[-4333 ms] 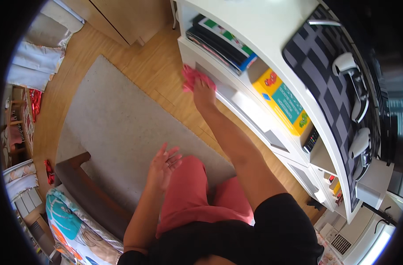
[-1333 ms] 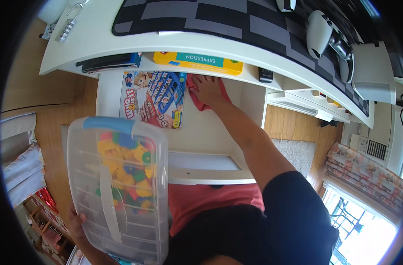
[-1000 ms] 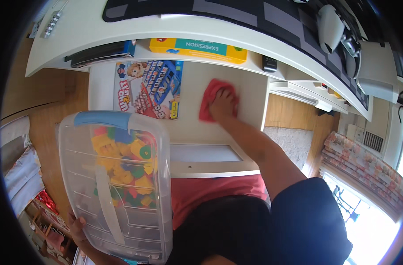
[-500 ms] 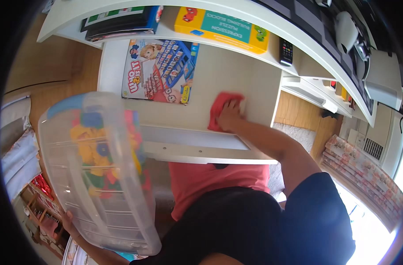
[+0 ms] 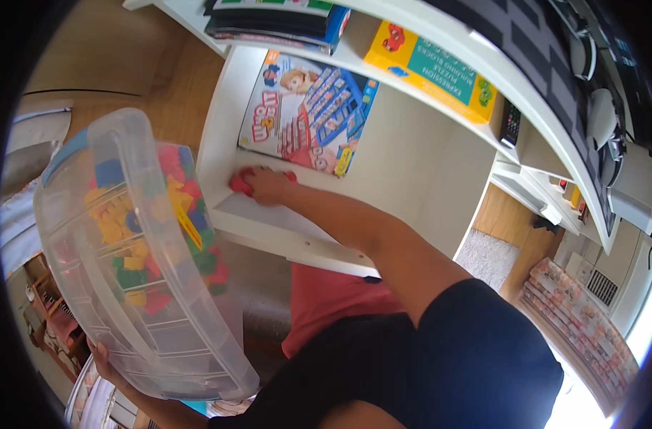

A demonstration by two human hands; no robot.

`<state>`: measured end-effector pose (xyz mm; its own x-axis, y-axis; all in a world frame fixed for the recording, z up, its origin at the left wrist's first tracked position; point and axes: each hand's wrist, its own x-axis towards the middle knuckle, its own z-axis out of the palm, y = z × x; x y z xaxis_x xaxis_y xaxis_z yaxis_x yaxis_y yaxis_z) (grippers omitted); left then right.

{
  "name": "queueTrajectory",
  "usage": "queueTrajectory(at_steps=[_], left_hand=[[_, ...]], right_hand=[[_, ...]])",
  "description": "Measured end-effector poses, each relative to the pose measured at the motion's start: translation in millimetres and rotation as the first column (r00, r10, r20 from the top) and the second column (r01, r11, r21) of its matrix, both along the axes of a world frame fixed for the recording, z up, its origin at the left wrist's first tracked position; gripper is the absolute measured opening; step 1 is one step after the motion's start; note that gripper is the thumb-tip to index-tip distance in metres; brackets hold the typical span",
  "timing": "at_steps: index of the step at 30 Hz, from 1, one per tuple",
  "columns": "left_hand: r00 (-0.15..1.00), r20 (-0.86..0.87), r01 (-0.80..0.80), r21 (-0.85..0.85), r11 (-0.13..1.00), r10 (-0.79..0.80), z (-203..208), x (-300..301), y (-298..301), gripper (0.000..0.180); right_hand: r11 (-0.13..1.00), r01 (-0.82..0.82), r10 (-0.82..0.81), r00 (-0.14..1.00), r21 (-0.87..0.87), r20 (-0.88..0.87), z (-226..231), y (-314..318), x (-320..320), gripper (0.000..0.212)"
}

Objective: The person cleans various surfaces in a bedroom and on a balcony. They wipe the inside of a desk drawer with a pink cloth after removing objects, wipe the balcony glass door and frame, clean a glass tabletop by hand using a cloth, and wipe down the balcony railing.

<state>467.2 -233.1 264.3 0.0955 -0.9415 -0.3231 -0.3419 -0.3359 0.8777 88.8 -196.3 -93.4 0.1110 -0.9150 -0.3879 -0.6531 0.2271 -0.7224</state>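
My right hand (image 5: pixel 268 186) presses a red cloth (image 5: pixel 241 181) onto the bottom of an open white drawer (image 5: pixel 404 136), close to its front left corner. The fingers are closed over the cloth and hide part of it. A flat board game box (image 5: pixel 308 111) lies in the drawer, just beyond that hand. On the left, my left hand (image 5: pixel 105 362) grips the lower edge of a large clear plastic storage box (image 5: pixel 125 332), which is tipped up on its side. Colourful toy blocks (image 5: pixel 136 236) show through its wall.
Above the drawer, a shelf holds a yellow and green puzzle box (image 5: pixel 437 71), a stack of dark folders (image 5: pixel 272 28) and a black remote control (image 5: pixel 510 123). Game controllers (image 5: pixel 603 118) rest on the top surface. A floral blind (image 5: pixel 580 314) hangs at the right.
My right hand has slid the red cloth leftward across the drawer bottom, from the right side to the front left corner. The view has turned, and the storage box is still held.
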Motion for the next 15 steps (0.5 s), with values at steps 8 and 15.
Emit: queueTrajectory(at_steps=[8,15], left_hand=[[0.882,0.039,0.449,0.231,0.863,-0.469,25,-125,-10,0.057],[0.675,-0.168,0.634,0.631,0.447,-0.719,4,-292,-22,0.046]], right_hand=[[0.827,0.016,-0.077,0.993,0.562,0.085,31,191,-119,0.041],[0.718,0.044,-0.036,0.999,0.695,-0.026,132,250,-195,0.021]])
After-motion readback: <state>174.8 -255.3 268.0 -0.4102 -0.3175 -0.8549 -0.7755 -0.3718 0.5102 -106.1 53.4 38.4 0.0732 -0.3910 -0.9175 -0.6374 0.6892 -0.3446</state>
